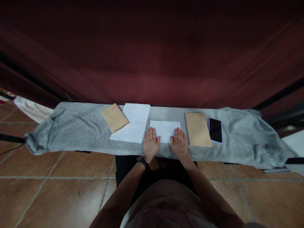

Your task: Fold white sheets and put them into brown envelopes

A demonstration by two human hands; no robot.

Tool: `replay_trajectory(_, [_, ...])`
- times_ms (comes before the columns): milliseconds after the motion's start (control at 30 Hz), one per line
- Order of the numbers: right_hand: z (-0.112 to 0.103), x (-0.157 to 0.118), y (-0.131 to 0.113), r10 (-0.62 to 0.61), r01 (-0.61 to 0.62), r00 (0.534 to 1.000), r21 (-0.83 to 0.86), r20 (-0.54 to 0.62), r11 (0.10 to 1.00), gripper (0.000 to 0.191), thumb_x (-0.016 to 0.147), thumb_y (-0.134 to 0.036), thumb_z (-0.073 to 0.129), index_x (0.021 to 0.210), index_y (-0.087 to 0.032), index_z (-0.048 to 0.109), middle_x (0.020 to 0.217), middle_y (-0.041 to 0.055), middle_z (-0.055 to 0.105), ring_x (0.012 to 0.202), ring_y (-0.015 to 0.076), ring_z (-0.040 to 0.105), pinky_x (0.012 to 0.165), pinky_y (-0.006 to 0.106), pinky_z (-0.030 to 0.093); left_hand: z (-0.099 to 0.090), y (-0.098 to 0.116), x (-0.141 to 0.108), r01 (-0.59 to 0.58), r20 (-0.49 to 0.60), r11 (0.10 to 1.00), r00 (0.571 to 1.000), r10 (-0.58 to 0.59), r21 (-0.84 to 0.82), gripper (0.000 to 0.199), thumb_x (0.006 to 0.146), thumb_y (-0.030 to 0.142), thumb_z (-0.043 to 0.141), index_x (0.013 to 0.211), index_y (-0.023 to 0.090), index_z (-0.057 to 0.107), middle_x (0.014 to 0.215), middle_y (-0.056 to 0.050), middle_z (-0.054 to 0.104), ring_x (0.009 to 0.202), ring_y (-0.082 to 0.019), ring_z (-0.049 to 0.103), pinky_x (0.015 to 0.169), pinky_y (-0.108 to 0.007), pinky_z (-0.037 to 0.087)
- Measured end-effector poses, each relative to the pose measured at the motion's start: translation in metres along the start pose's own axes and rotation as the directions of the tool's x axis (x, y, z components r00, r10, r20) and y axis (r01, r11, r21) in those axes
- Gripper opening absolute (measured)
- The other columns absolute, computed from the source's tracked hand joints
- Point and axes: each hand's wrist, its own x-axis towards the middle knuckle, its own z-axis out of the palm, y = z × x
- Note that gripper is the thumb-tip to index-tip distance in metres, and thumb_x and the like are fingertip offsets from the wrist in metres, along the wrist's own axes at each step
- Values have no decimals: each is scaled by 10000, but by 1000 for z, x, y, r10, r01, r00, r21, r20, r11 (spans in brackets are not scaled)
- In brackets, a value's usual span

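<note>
A small white sheet of paper [165,128] lies flat on the grey cloth in front of me. My left hand [151,142] rests palm down at its left edge, fingers stretched out, with a dark band on the wrist. At the right edge of the same sheet lies my right hand [179,143], also flat with its fingers extended. Larger white paper [134,122] is just left of my left hand, and a brown envelope [115,117] overlaps its left side. More brown envelopes [198,129] lie to the right of my right hand.
A dark-screened phone [215,130] lies beside the envelopes on the right. Grey cloth [78,129] covers the long, narrow surface. A dark red panel [152,63] rises behind it, and floor tiles show below.
</note>
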Motion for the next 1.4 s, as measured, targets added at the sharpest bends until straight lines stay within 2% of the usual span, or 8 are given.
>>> replay_trajectory(167, [-5, -7, 1, 15, -15, 1000, -24, -10, 1000, 579, 1049, -302, 316, 1544, -2, 340, 1587, 244, 370, 1451, 342, 395, 1176, 524, 331, -1, -2, -16, -10, -78, 999, 997, 7, -37, 679, 1041, 371, 348, 1623, 103, 125, 1612, -179, 323, 1509, -309, 303, 1217, -528, 325])
replay_trajectory(400, [-14, -21, 5, 17, -17, 1000, -5, -7, 1000, 568, 1051, -294, 305, 1556, -35, 333, 1588, 233, 378, 1455, 335, 394, 1170, 537, 343, -11, -2, -28, -7, -9, 1000, 1000, 7, 14, 630, 1040, 335, 343, 1604, 81, 223, 1616, -173, 310, 1523, -305, 268, 1243, -531, 273])
replay_trajectory(567, [-22, -26, -8, -116, 107, 987, 80, 110, 991, 559, 1056, -292, 298, 1573, -81, 318, 1617, 164, 355, 1495, 272, 341, 1217, 483, 294, -17, 15, -35, -212, 40, 977, 976, 213, -25, 644, 1033, 285, 357, 1628, 164, 140, 1641, -94, 294, 1538, -246, 233, 1269, -486, 243])
replay_trajectory(667, [-24, -28, -18, -207, 186, 961, 126, 182, 974, 531, 1069, -321, 286, 1549, -119, 389, 1594, 127, 412, 1490, 234, 358, 1228, 439, 287, -13, 25, -39, -308, 76, 950, 948, 310, -46, 628, 1018, 208, 329, 1621, 147, 165, 1631, -94, 325, 1532, -212, 253, 1274, -455, 240])
replay_trajectory(733, [-25, -30, -19, -217, 199, 958, 113, 185, 973, 534, 1074, -354, 285, 1535, -117, 416, 1588, 131, 419, 1489, 242, 362, 1229, 440, 283, -10, 27, -40, -335, 89, 941, 937, 339, -54, 608, 1013, 187, 312, 1609, 129, 206, 1624, -103, 339, 1530, -205, 258, 1275, -453, 232])
replay_trajectory(900, [-25, -37, -5, -188, 184, 975, 47, 120, 982, 605, 1071, -417, 304, 1562, -64, 341, 1599, 186, 376, 1492, 294, 349, 1212, 478, 298, -12, 19, -39, -399, 108, 915, 909, 403, -55, 577, 1039, 320, 373, 1576, 125, 298, 1645, -118, 292, 1546, -223, 206, 1278, -456, 199])
replay_trajectory(1067, [-23, -43, 7, -165, 164, 983, 17, 82, 986, 663, 1063, -447, 326, 1590, -51, 256, 1616, 212, 326, 1491, 320, 342, 1204, 515, 306, -18, 11, -37, -413, 137, 909, 899, 416, -55, 641, 1036, 474, 409, 1569, 131, 315, 1646, -148, 278, 1549, -252, 194, 1273, -475, 200])
replay_trajectory(1400, [-25, -52, 14, -123, 125, 992, -37, 40, 991, 711, 1056, -479, 352, 1581, -10, 248, 1603, 256, 330, 1471, 342, 363, 1180, 513, 339, -24, 7, -37, -431, 144, 902, 891, 431, -27, 666, 1008, 511, 476, 1568, 177, 337, 1651, -162, 264, 1539, -287, 233, 1257, -492, 215])
